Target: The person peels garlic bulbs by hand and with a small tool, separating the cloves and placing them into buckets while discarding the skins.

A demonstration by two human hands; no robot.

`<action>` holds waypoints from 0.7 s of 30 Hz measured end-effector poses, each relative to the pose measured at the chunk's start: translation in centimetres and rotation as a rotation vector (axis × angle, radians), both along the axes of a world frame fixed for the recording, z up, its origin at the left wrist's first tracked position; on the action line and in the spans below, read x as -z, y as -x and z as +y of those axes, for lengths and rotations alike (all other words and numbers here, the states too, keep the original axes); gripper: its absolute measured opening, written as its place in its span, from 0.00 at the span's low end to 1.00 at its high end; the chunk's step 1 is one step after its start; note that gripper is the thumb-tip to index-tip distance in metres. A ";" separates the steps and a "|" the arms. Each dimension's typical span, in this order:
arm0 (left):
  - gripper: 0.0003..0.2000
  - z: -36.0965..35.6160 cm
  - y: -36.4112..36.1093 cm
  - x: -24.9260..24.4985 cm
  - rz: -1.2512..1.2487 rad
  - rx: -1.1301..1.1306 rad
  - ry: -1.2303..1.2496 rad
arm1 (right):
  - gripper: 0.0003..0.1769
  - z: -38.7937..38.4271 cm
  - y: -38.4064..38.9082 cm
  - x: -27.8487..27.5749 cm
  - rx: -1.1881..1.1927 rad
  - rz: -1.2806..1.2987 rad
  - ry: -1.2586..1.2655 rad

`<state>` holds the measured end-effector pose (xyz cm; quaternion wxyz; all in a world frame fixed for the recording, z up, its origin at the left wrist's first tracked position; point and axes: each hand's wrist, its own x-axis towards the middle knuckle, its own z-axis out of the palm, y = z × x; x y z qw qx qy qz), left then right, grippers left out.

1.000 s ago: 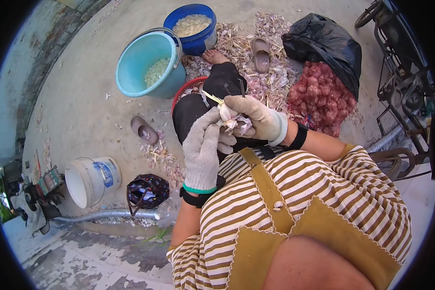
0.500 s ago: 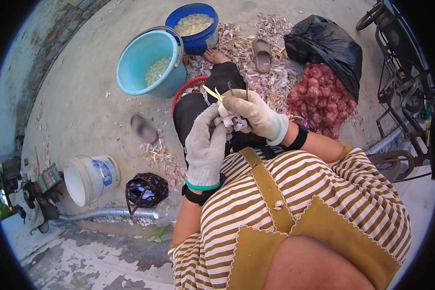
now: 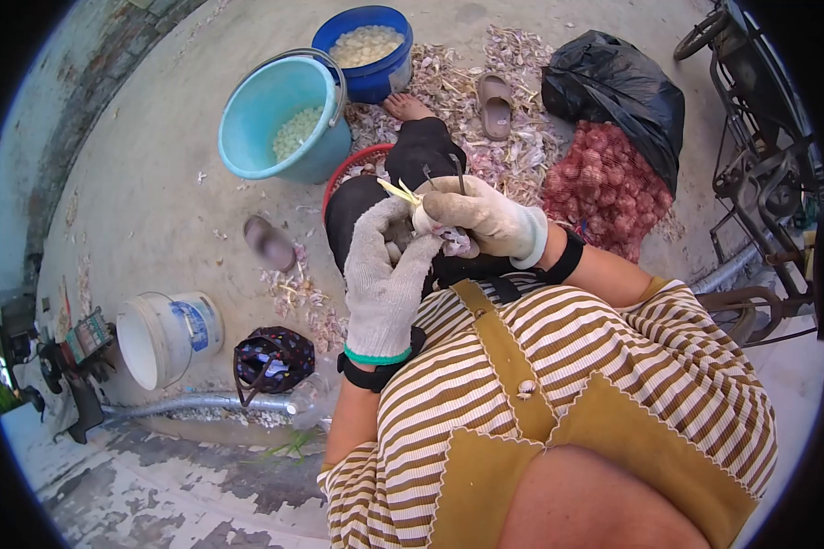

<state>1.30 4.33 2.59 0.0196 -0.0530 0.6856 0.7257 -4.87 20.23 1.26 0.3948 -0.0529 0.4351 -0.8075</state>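
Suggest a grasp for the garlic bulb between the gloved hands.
Take the garlic bulb by its round body, from the sides, as the left hand and right hand clasp it now. Its thin dry stalk points up and left, probably too weak to hold by, and loose skins hang below it.

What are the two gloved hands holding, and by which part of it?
A whitish garlic bulb, gripped by its round body between the grey-gloved left hand and the white-gloved right hand; its dry yellow stalk sticks out free.
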 end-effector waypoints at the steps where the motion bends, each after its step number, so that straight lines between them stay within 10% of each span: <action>1: 0.17 0.0 0.0 0.3 0.056 -0.010 0.098 | 0.17 0.0 0.1 -0.2 -0.005 0.024 -0.051; 21: 0.13 -0.1 0.1 -0.5 -0.049 -0.060 -0.110 | 0.19 -0.6 -0.3 -0.2 -0.007 0.014 -0.113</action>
